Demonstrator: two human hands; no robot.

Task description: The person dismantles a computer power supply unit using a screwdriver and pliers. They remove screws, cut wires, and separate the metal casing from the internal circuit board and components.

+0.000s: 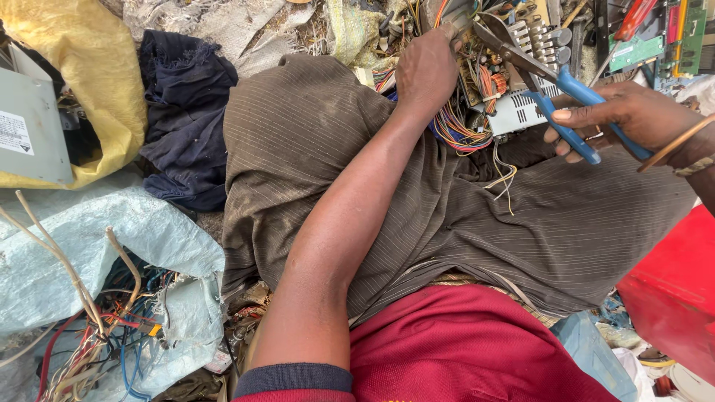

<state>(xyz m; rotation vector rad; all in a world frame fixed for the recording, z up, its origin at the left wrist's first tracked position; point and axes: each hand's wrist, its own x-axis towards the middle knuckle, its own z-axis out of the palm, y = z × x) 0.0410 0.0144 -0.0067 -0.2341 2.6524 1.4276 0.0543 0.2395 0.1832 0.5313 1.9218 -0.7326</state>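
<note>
Left hand clenched on a wire bundle at the gutted power supply unit resting at the person's knees; right hand grips blue-handled cutters, blades parted over that unit. Far left of the unit, an open pale woven sack holds loose stripped cables; a yellow sack wraps a grey metal casing.

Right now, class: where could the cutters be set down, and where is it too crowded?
Free: the striped brown lap between the dark cloth and the left hand. Crowded: the wire tangle by the cutters in the right hand.
</note>
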